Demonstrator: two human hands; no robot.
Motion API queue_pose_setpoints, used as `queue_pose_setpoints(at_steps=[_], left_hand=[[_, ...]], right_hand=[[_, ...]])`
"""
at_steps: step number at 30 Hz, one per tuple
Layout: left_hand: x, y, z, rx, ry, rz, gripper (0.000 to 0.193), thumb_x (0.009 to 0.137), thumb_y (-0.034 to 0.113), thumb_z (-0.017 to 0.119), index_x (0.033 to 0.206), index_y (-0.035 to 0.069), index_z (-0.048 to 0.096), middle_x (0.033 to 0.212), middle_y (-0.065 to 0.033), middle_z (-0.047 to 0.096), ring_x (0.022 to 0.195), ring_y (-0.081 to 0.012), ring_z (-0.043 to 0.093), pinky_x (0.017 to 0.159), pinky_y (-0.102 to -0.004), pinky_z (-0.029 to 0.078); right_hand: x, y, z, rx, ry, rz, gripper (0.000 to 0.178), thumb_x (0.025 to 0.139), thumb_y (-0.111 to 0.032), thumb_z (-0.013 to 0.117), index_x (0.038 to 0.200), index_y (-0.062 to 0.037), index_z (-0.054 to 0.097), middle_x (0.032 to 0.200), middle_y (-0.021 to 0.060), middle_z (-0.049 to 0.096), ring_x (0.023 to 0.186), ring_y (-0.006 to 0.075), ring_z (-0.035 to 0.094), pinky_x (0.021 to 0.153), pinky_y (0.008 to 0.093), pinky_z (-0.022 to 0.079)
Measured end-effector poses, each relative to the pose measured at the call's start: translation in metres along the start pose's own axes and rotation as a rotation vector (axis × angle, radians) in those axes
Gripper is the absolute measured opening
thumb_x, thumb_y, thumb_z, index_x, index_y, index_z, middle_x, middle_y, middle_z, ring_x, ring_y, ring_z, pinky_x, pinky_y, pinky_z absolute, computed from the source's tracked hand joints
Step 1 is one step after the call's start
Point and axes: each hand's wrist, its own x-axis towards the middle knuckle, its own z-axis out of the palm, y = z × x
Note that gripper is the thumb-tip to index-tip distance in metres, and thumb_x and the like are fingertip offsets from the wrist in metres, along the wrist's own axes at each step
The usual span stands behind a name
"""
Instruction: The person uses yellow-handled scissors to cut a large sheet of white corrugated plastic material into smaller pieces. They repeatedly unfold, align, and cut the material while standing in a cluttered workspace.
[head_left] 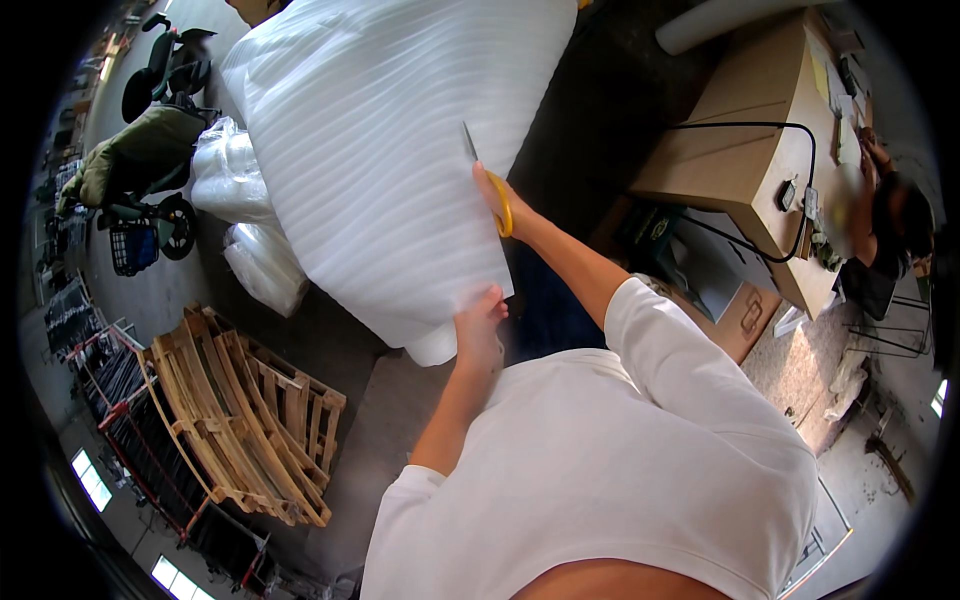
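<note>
Scissors and a foam sheet in two hands.
The left hand (480, 325), at the centre of the frame, pinches the near corner of the white foam sheet (390, 150), which spreads across the top centre; just above, the right hand (520, 212) is closed around the yellow-handled scissors (503, 207), blade pointing up over the sheet. Beyond lie wooden pallets (235, 410), lower left, and plastic-wrapped bundles (228, 172), upper left.

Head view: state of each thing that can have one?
White sheet: spread, rippled
Scissors: held, blades open or shut unclear
Right hand: grip closed on scissors
Left hand: grip closed at sheet's near edge
Bundles: wrapped in clear plastic
Wooden pallets: stacked
Scooter: upright, green cloth draped over it
</note>
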Motion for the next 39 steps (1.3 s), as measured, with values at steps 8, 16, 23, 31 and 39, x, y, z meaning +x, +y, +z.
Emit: queue_pose_setpoints(at_steps=[8, 16, 23, 31, 39], left_hand=[[-0.002, 0.002, 0.0, -0.004, 0.002, 0.028, 0.013, 0.075, 0.009, 0.059, 0.085, 0.003, 0.053, 0.073, -0.0028, 0.053, 0.061, -0.0106, 0.05, 0.056, -0.0234, 0.041], [-0.001, -0.001, -0.003, -0.032, 0.004, 0.038, 0.013, 0.075, 0.009, 0.06, 0.084, 0.003, 0.054, 0.073, -0.003, 0.053, 0.061, -0.0108, 0.05, 0.055, -0.0235, 0.042], [-0.002, -0.002, 0.002, -0.052, 0.021, 0.047, 0.011, 0.074, 0.008, 0.06, 0.082, 0.003, 0.053, 0.072, -0.0039, 0.053, 0.06, -0.0115, 0.05, 0.054, -0.0239, 0.041], [-0.004, -0.002, 0.006, -0.049, 0.075, 0.081, 0.012, 0.073, 0.006, 0.06, 0.082, 0.003, 0.053, 0.071, -0.0039, 0.052, 0.059, -0.0119, 0.048, 0.054, -0.0241, 0.04], [-0.013, -0.008, 0.013, -0.095, 0.122, 0.011, 0.014, 0.072, 0.005, 0.059, 0.084, 0.004, 0.051, 0.073, -0.0036, 0.052, 0.059, -0.0114, 0.048, 0.055, -0.0232, 0.04]], right_hand=[[0.021, -0.008, 0.003, 0.031, 0.004, -0.041, 0.064, 0.082, -0.056, 0.031, 0.096, 0.0038, 0.047, 0.084, 0.0043, 0.046, 0.074, 0.0103, 0.04, 0.067, 0.0248, 0.038], [0.053, -0.004, 0.002, -0.025, 0.02, -0.106, 0.058, 0.083, -0.056, 0.032, 0.08, 0.0003, 0.046, 0.075, 0.0014, 0.042, 0.071, 0.0093, 0.036, 0.065, 0.0238, 0.036], [0.055, -0.033, 0.003, -0.01, -0.018, -0.098, 0.059, 0.081, -0.058, 0.031, 0.08, -0.0012, 0.046, 0.072, 0.0021, 0.04, 0.068, 0.0098, 0.037, 0.063, 0.0246, 0.037], [0.073, -0.047, 0.002, 0.033, -0.059, -0.078, 0.057, 0.084, -0.05, 0.036, 0.099, 0.0029, 0.048, 0.08, 0.0038, 0.046, 0.069, 0.0088, 0.041, 0.059, 0.0255, 0.039], [0.092, -0.043, -0.003, 0.01, 0.003, -0.178, 0.058, 0.08, -0.059, 0.033, 0.072, -0.0022, 0.044, 0.067, 0.0022, 0.04, 0.064, 0.0105, 0.035, 0.059, 0.025, 0.035]])
